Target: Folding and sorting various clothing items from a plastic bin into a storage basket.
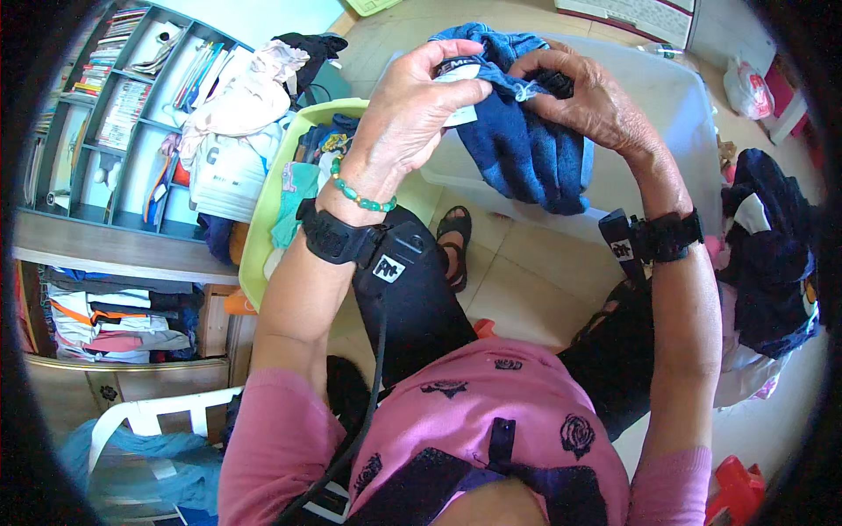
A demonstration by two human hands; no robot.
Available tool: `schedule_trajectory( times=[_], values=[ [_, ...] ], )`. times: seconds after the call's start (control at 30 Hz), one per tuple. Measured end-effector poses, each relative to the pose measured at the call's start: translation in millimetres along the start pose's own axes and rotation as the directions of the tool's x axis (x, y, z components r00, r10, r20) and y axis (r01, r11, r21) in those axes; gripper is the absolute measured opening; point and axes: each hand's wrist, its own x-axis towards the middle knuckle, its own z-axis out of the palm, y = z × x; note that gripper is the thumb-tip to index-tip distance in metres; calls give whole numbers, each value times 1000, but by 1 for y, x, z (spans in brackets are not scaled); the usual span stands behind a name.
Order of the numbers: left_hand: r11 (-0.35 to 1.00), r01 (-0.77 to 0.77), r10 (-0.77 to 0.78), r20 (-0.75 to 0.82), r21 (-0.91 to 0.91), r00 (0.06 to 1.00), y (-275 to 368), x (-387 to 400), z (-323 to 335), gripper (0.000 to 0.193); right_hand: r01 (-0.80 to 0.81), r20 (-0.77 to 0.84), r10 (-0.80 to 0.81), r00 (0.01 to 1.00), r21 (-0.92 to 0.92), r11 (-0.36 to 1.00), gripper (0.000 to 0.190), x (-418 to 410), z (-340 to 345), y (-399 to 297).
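Note:
Both of my hands hold a blue denim garment point(526, 154) up by its waistband, above the near edge of a translucent plastic bin point(651, 125). My left hand point(424, 98) pinches the band beside a white tag point(460, 98) that bears writing. My right hand point(582, 98) grips the other side, next to a small knotted drawstring point(524, 91). The lower part of the garment hangs in folds. A green beaded bracelet and a black strapped device are on my left wrist; another strapped device is on my right.
A light green tub point(263, 217) of folded clothes stands at left, before a bookshelf point(125, 98) and piled clothes point(227, 144). Dark clothes point(766, 256) are heaped at right. A white chair point(145, 414) with blue cloth is lower left; a red plastic item point(737, 490) lies lower right.

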Motion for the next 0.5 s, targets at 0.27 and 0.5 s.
schedule_trajectory(
  times=[0.27,0.5],
  values=[
    [987,91,-67,176,-132,982,7,-14,-7,57,-211,11,216,976,282,936,23,1,7,22],
    [966,-139,110,140,220,984,8,-30,3,73,-170,-32,273,961,713,680,23,-1,6,37]
  ],
)
